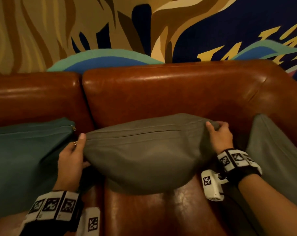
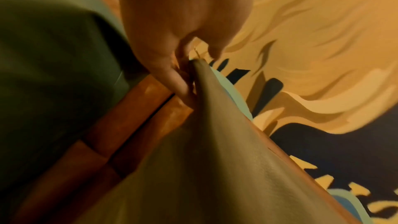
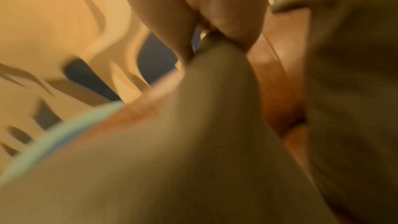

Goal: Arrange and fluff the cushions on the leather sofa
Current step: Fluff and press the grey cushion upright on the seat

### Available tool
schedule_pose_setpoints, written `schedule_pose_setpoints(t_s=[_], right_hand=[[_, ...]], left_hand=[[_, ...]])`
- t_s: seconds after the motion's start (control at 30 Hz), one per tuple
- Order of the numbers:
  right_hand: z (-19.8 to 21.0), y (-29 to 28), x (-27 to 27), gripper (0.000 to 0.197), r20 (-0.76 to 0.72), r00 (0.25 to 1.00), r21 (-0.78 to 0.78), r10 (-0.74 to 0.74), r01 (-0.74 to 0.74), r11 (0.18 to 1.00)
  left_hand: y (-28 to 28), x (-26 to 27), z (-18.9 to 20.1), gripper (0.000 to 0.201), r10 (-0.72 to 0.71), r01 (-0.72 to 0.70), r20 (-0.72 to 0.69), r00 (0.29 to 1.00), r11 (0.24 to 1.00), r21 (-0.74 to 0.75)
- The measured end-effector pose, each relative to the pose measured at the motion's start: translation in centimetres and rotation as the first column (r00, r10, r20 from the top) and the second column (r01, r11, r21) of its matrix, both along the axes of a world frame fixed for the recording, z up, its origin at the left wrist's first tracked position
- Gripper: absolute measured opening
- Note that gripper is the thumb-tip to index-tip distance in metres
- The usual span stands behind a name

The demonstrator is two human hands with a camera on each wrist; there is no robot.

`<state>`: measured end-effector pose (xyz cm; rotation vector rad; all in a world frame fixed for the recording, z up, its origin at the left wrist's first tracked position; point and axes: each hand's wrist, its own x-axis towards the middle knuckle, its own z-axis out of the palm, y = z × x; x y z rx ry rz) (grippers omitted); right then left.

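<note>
Looking down from the head camera, I see the brown leather sofa [image 1: 161, 92] filling the view below a painted wall [image 1: 42, 31]. A teal cushion [image 1: 25, 159] leans at the left, a grey cushion [image 1: 277, 150] at the right. Between them I hold an olive cushion [image 1: 141, 154] against the backrest, its lower edge on the seat. My left hand [image 1: 71, 160] pinches its left corner; my right hand [image 1: 219, 135] grips its right corner.

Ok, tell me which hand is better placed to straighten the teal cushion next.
Left. The left hand grips the grey cushion at the corner that touches the teal cushion. The right hand pinches the opposite corner, beside the other grey cushion.
</note>
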<state>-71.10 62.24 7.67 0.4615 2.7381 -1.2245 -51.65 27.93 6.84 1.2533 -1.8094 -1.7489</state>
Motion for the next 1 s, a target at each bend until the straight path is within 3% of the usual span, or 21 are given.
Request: schedule_pose_setpoints(t_s=[0.1, 0.17, 0.27, 0.33, 0.4, 0.47, 0.53, 0.6, 0.67, 0.77, 0.87, 0.93, 1.0], right_hand=[[0.2, 2.4, -0.6, 0.046, -0.086, 0.996, -0.043, 0.030, -0.034, 0.998], [-0.5, 3.0, -0.5, 0.050, -0.027, 1.000, -0.115, 0.003, -0.006, 0.993], [-2.5, 2.8, -0.3, 0.059, 0.051, 0.990, -0.205, -0.134, 0.142, 0.968], [-3.1, 2.5, -0.1, 0.054, 0.113, 0.972, -0.293, -0.205, 0.230, 0.928], [-2.8, 2.5, 0.1, 0.047, 0.120, 0.977, -0.325, -0.177, 0.207, 0.923], [-1.8, 2.6, -0.2, 0.042, 0.025, 0.993, -0.328, -0.115, 0.116, 0.938], [-0.5, 2.2, -1.0, 0.039, -0.030, 0.999, -0.344, -0.045, 0.032, 0.938], [-0.4, 1.6, -2.3, 0.043, -0.042, 0.999, -0.321, 0.005, -0.018, 0.947], [-1.0, 0.9, -3.0, 0.048, -0.034, 0.999, -0.258, -0.007, -0.002, 0.966], [-1.6, 0.4, -3.4, 0.051, -0.118, 0.991, -0.240, -0.063, 0.033, 0.970], [-2.1, -0.1, -3.7, 0.056, -0.191, 0.978, -0.286, -0.079, 0.021, 0.958], [-2.5, -0.4, -3.5, 0.049, -0.128, 0.983, -0.279, -0.132, 0.092, 0.956], [-3.0, -0.4, -3.3, 0.035, -0.035, 0.979, -0.370, -0.200, 0.173, 0.913]], left_hand=[[-1.0, 1.0, 1.3, 0.016, -0.083, 0.082, -0.023, 0.996, 0.995, -0.057], [-1.6, 1.0, 0.9, 0.018, -0.054, 0.054, -0.025, 0.998, 0.998, -0.026], [-0.6, 0.0, -0.1, 0.026, -0.007, 0.008, -0.007, 1.000, 0.996, 0.092], [0.4, -0.8, -0.4, 0.031, 0.043, -0.042, -0.001, 0.999, 0.988, 0.151], [0.7, -1.0, -0.6, 0.033, 0.060, -0.060, 0.014, 0.998, 0.997, 0.055], [0.1, -1.0, -0.8, 0.038, 0.093, -0.093, 0.005, 0.996, 0.994, -0.058], [-0.9, -1.3, -0.8, 0.045, 0.136, -0.138, -0.030, 0.990, 0.988, -0.067], [-1.4, -2.0, -1.2, 0.047, 0.118, -0.114, 0.034, 0.992, 0.987, -0.109], [-0.9, -2.5, -1.3, 0.052, 0.078, -0.034, 0.166, 0.983, 0.966, -0.256], [-0.6, -3.4, -1.5, 0.055, 0.133, -0.085, 0.126, 0.983, 0.940, -0.330], [-1.2, -4.3, -1.7, 0.054, 0.133, -0.105, 0.095, 0.986, 0.960, -0.259], [-1.3, -4.9, -1.7, 0.053, 0.105, -0.092, 0.093, 0.990, 0.987, -0.134], [-0.7, -5.2, -1.4, 0.050, 0.106, -0.106, 0.041, 0.993, 0.994, -0.006]])
